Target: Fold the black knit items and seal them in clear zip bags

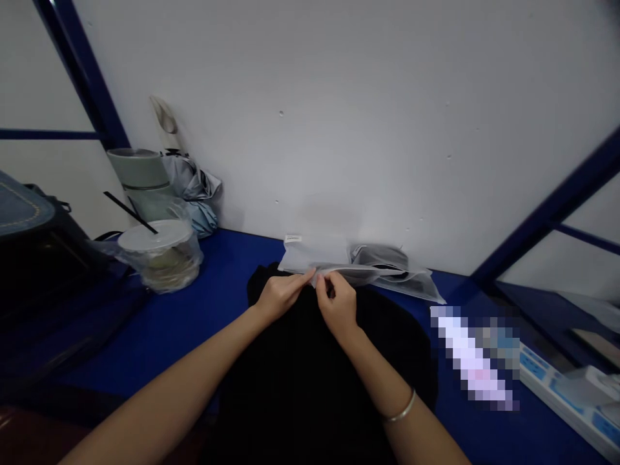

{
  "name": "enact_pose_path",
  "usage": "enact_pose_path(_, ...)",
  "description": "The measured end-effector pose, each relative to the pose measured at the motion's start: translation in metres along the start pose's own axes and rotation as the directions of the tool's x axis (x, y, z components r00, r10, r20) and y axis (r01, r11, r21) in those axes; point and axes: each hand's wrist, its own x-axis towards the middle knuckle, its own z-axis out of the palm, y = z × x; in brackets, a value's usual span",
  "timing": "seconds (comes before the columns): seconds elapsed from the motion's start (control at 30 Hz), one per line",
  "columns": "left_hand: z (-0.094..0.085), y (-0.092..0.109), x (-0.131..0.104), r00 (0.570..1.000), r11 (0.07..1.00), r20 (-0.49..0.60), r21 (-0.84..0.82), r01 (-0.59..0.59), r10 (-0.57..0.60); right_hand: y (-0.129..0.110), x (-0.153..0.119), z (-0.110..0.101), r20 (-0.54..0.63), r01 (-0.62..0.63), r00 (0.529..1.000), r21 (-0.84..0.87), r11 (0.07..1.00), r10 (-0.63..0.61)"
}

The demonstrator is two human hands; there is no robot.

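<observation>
My left hand (281,295) is closed, its fingertips pinching the near edge of a frosted translucent plastic bag (317,250) that carries a small white label. Right beside it, my right hand (338,301) has thumb and fingers curled together on the same edge. A second translucent bag (419,284) with something dark inside lies against the first, just beyond and right of my right hand. Under both hands spreads black fabric (310,381); I cannot tell whether it is worn or laid there. My right forearm wears a silver bangle (402,407).
On the blue tabletop (232,258), a lidded cup (159,255) with a black straw sits in a plastic bag at left. Behind it stand a grey-green tumbler (145,174) and a folded umbrella (194,184). A dark bag (43,258) is far left, a power strip (557,381) right. A white wall (339,129) rises behind.
</observation>
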Motion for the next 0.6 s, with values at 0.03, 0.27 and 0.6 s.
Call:
enact_pose_path(0.03,0.000,0.000,0.000,1.000,1.000,-0.005,0.001,-0.007,0.007,0.000,0.000,0.000,0.017,-0.031,0.999,0.004,1.000,0.031)
enact_pose_path(0.27,0.001,0.007,0.002,0.997,0.996,-0.029,-0.065,0.064,-0.066,-0.008,-0.004,0.004,0.092,-0.206,0.977,0.209,0.956,0.190)
enact_pose_path(0.6,-0.003,0.017,0.009,0.995,0.999,-0.097,0.002,0.033,-0.032,-0.022,-0.005,0.004,0.185,-0.459,0.879,0.578,0.674,0.440)
